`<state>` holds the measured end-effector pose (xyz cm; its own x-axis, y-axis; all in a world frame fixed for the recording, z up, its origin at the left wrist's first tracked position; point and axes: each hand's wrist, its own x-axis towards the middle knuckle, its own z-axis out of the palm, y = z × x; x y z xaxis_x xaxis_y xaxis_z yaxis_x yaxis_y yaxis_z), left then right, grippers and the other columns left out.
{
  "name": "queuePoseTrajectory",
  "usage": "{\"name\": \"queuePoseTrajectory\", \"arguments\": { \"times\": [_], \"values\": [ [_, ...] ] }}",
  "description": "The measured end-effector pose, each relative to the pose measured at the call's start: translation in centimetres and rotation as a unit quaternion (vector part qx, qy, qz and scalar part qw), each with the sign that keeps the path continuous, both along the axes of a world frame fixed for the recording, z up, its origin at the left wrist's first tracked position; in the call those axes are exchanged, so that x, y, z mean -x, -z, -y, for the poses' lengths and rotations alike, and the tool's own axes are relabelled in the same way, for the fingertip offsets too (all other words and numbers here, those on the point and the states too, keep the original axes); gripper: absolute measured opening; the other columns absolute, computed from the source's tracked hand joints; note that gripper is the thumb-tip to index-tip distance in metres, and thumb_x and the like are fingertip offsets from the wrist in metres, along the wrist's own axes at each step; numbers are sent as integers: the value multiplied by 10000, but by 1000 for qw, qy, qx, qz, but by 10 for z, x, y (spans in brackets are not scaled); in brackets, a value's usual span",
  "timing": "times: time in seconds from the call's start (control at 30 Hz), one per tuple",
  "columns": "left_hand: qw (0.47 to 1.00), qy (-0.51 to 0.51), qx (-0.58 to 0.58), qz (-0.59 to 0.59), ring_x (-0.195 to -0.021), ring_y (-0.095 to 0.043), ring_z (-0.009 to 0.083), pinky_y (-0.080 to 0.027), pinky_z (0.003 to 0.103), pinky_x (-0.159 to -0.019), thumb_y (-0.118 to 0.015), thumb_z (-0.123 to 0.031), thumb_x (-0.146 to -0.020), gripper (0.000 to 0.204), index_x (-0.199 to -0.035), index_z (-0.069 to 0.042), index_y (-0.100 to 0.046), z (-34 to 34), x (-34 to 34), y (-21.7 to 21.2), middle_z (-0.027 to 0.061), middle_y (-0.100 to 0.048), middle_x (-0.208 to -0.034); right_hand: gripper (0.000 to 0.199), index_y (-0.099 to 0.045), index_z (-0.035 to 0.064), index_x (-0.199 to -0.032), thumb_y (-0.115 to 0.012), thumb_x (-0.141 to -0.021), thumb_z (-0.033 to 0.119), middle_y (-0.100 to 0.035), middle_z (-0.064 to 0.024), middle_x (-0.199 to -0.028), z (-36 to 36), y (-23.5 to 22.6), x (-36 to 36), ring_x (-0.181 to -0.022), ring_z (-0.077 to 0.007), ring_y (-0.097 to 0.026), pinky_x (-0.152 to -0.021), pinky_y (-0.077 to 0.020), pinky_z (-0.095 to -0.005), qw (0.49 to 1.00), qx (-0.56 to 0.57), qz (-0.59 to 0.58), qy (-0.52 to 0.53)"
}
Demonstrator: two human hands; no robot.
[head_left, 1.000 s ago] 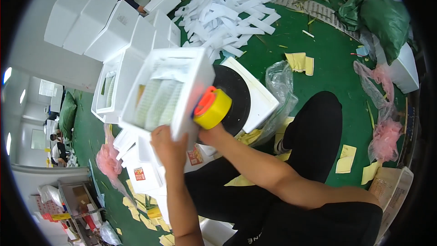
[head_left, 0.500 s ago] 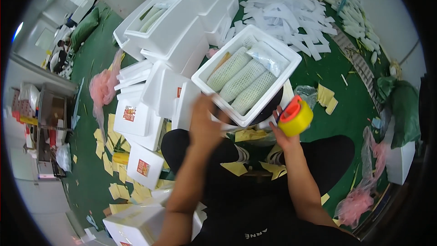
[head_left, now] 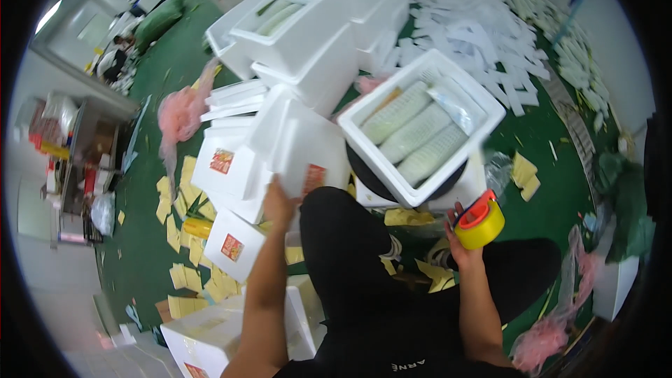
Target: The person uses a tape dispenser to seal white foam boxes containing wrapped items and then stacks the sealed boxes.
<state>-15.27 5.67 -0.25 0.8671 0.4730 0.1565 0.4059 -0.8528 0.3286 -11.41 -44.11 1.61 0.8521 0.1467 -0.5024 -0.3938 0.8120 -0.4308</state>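
Note:
My left hand (head_left: 278, 204) is closed at the lower edge of a white foam lid (head_left: 323, 143) with a red label, which leans among other lids to the left of the open box. Some of its fingers are hidden by the lid. In my right hand (head_left: 463, 248) is a tape dispenser (head_left: 483, 220), orange-red with a wide roll of yellow tape. Between and beyond my hands stands an open white foam box (head_left: 381, 161) on a round black support (head_left: 364, 171). Inside lie several pale green vegetables in foam netting (head_left: 414, 126) and a clear ice pack (head_left: 455, 108).
Stacked foam boxes (head_left: 315, 56) rise behind. More lids (head_left: 225, 161) lie at left, with yellow paper pieces (head_left: 185, 276) on the green floor. White foam strips (head_left: 476, 35) are heaped at the back. A taped foam box (head_left: 203, 339) stands near my left arm.
My left hand has moved left and down from the open box to the lid, whose red label now shows fully. The view has shifted left. My right hand still holds the tape dispenser.

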Motion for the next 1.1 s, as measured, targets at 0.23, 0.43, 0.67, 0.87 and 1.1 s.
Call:
{"name": "queuePoseTrajectory", "arguments": {
  "times": [0.23, 0.43, 0.67, 0.87, 1.1],
  "values": [
    [823, -113, 427, 357, -1218, -508, 307, -449, 468, -1000, -493, -27, -921, 600, -1476, -139, -293, -101, 52, -271, 142, -459, -1391, 256, -557, 175, -1177, -517, -946, 279, -606, -62, -1244, -28, -3, -15, -1103, -283, -594, -934, -474, -485, 992, -117, -26, 34],
    [812, 101, 573, 49, -964, -609, 280, -527, 414, -845, -540, -337, -943, 660, -1484, -83, -258, -34, -151, -283, 121, -599, -1107, 238, -584, 148, -1135, -480, -967, 281, -604, -63, -1255, -35, -3, -18, -1069, -268, -622, -900, -504, -461, 979, -202, 4, 18],
    [892, 392, 122, -189, -1334, -390, 285, -305, 341, -1104, -628, -220, -909, 818, -1524, -83, -106, 126, -274, -182, 193, -344, -1489, 293, -545, 134, -1219, -483, -979, 291, -608, -57, -1223, -37, -12, -15, -1058, -263, -630, -859, -534, -434, 975, -211, -31, 54],
    [868, 439, 130, -193, -1362, -342, 311, -307, 356, -1102, -574, -210, -939, 745, -1530, -129, -128, 142, -273, -192, 198, -306, -1502, 284, -538, 101, -1192, -577, -915, 145, -601, -92, -1142, -32, -5, -26, -1022, -262, -621, -824, -535, -411, 980, -182, -21, 79],
    [775, 613, -148, -29, -1432, -184, 395, -90, 561, -1145, -604, -384, -854, 616, -1403, -139, -467, 212, -241, -204, 166, -265, -1541, 623, -395, 129, -1299, -689, -769, -12, -540, -103, -1147, -24, -5, -27, -1054, -229, -577, -842, -520, -375, 979, -14, -34, 198]
  ]
}}
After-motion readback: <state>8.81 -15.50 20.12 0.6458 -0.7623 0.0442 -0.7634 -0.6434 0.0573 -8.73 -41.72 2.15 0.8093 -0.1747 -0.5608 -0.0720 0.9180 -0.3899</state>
